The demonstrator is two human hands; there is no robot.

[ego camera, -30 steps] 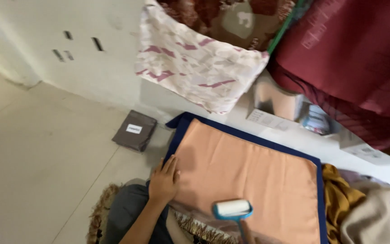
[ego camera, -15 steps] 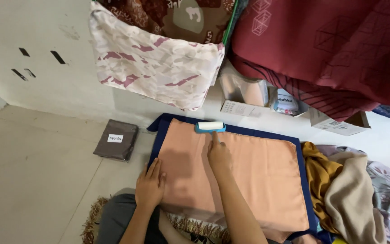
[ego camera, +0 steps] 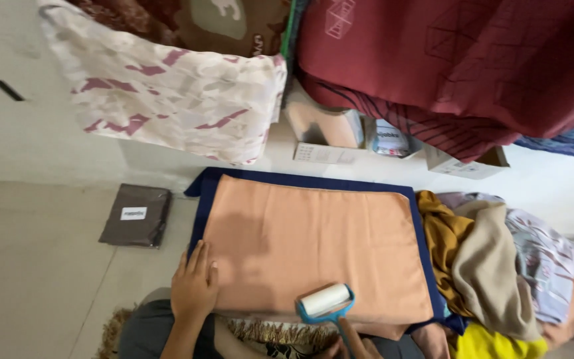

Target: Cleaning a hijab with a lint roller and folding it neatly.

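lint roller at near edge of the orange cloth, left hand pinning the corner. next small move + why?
Probably push the lint roller away across the orange cloth. It sits at the near edge, with the cloth's whole length lying beyond it, and the left hand lies flat on the near-left corner, so the cloth should hold under the stroke.

A lint roller is held on the peach cloth by the right hand; the cloth's edge is pressed flat by the left hand.

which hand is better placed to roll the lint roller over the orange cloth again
Right. The right hand already grips the lint roller at the near edge of the orange cloth. The left hand lies flat, pinning the cloth's left edge.
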